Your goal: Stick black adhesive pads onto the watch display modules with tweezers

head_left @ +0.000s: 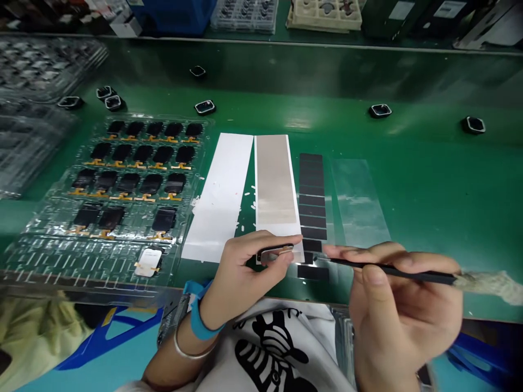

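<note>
My left hand (247, 272), with a blue band at the wrist, pinches a small watch-type display module (275, 253) between thumb and fingers. It is held just above the table, its pale back partly showing. My right hand (402, 305) is closed around black tweezers (392, 269), whose rear end is wrapped in pale fibrous material. The tweezer tip lies close to the lower pieces on a clear sheet of black adhesive rectangles (312, 188). Whether the tip grips one of them is too small to tell. Fingers of my left hand partly hide the module.
A clear tray (122, 247) of several display modules lies left. Beside it are a white sheet (223, 185), a beige-faced strip (275, 179) and, further right, a transparent film (359, 201). Watch cases (380, 111) are scattered behind. A shelf edge (286, 44) crosses the back.
</note>
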Motion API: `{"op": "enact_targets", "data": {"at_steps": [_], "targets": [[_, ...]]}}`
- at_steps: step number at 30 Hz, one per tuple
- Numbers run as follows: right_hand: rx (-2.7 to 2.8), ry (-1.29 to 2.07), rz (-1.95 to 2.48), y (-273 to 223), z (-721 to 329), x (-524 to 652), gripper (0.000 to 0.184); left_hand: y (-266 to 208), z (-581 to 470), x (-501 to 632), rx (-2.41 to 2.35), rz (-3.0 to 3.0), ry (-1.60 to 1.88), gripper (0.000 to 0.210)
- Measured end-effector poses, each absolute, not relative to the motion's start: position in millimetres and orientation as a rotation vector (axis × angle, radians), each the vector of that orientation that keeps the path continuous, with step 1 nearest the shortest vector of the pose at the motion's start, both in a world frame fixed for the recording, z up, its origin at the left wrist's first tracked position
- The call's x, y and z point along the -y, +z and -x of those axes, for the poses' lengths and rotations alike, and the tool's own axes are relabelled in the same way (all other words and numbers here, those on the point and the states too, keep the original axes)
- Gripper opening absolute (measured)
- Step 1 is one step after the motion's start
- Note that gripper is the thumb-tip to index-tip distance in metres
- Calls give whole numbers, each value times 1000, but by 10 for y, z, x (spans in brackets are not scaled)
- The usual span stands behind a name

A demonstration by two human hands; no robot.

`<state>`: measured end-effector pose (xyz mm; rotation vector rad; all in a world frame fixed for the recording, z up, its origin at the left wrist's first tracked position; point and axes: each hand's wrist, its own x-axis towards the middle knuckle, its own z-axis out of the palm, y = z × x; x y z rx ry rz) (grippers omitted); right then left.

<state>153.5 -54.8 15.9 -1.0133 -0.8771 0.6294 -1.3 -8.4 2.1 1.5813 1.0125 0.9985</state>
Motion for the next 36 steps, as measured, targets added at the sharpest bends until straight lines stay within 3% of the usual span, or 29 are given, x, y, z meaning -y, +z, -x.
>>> {"op": "enact_targets", "data": {"at_steps": [14, 22, 36], "targets": [[1161, 557, 966, -8, -1192, 432, 41, -110, 25, 123, -1098, -1732, 1013, 53], [1112, 450, 1014, -55, -1167, 421, 34, -97, 11, 111, -1094, -1794, 950, 54], [1143, 516, 847, -129, -1181, 317, 42, -108, 28, 108, -1007, -1741, 992, 51]]}}
